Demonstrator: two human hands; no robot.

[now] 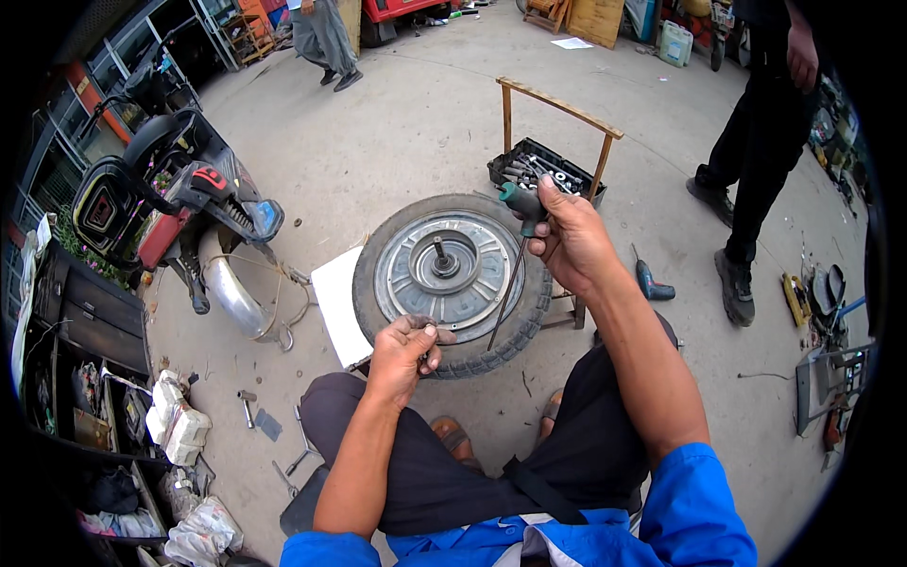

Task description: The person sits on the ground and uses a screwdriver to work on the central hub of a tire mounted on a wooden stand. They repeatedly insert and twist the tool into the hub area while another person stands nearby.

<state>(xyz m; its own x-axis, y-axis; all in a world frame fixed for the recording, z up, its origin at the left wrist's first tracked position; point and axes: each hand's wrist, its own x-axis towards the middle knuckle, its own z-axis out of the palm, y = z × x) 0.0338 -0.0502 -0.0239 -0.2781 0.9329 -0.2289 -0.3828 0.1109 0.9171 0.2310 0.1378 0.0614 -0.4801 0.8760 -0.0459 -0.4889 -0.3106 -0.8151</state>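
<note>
Being clamped in raised right hand [574, 244]: green T-handled tool [521, 201].
Left hand [401, 359] is curled over the tyre [535, 300]; contents cannot be told.

The one view looks from the wearer's head, a fisheye facing down and forward over the lap [430, 472], with the forearms [652, 373] coming in from the lower edge. The left hand [402, 354] and right hand [573, 236] are near the lens, the wheel [406, 274] seen from above at mid-view. It also reaches across the floor [425, 123] to a red vehicle [389, 9] at the top, bending edges near its rim.
</note>
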